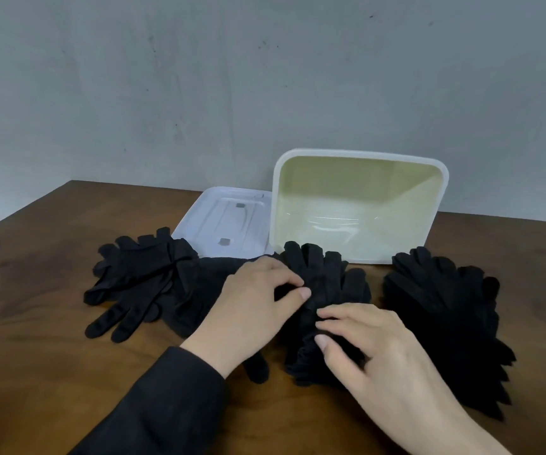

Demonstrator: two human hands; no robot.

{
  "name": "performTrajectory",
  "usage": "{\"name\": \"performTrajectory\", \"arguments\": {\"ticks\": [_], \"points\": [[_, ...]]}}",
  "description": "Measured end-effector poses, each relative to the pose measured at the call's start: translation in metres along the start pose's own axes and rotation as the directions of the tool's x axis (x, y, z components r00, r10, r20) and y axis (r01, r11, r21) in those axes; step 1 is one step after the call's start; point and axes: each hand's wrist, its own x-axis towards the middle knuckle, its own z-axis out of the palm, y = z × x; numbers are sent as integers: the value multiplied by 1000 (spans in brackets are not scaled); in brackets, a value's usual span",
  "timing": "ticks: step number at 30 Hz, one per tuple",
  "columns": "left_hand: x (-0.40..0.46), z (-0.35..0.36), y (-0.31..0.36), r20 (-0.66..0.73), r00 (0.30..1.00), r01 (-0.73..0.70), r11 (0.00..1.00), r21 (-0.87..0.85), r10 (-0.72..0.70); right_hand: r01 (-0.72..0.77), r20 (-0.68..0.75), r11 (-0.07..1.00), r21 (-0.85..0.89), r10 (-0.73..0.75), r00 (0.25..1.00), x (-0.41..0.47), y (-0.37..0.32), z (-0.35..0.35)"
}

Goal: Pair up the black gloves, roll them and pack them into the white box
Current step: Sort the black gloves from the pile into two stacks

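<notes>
Black gloves lie in three heaps on the wooden table. The middle glove pair (327, 280) lies flat with its fingers pointing away from me, toward the box. My left hand (258, 300) pinches its left edge between thumb and fingertips. My right hand (373, 353) pinches the same gloves lower down, near the cuff. A loose heap of gloves (143, 280) sprawls to the left. Another heap (445, 320) lies on the right. The white box (360, 159) stands tilted at the back, its empty inside facing me.
The box's white lid (212, 221) lies flat behind the left heap, beside the box. A grey wall rises close behind the table. The brown table (35, 356) shows bare wood at front left and at far right.
</notes>
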Motion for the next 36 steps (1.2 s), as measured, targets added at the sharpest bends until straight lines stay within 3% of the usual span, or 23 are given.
{"name": "performTrajectory", "arguments": {"ticks": [3,7,12,19,25,28,31,33,36], "points": [[1,4,-1,63,998,24,994,109,-31,60,-1,997,47,-60,998,7,1,-9],[2,5,1,-2,999,-50,996,76,50,-53,5,955,293,54,999,29,16,-9],[16,7,2,37,995,-94,985,147,90,-109,155,955,276,68,986,26,29,8],[42,20,0,136,986,-109,992,70,98,-133,158,944,301,88,983,22,29,11],[43,16,-10,-65,996,-65,998,-3,65,-98,151,964,245,62,987,24,28,11],[36,-3,-7,-220,975,15,995,-100,-37,-83,200,967,242,34,979,23,28,8],[26,-46,-27,-428,880,133,972,-195,-206,-99,246,960,263,32,969,22,29,7],[18,-71,-54,-411,863,263,956,-129,-293,-94,243,961,259,29,970,22,28,8],[5,-82,-82,-248,892,402,914,58,-377,-91,237,963,254,29,971,23,28,9]]}}
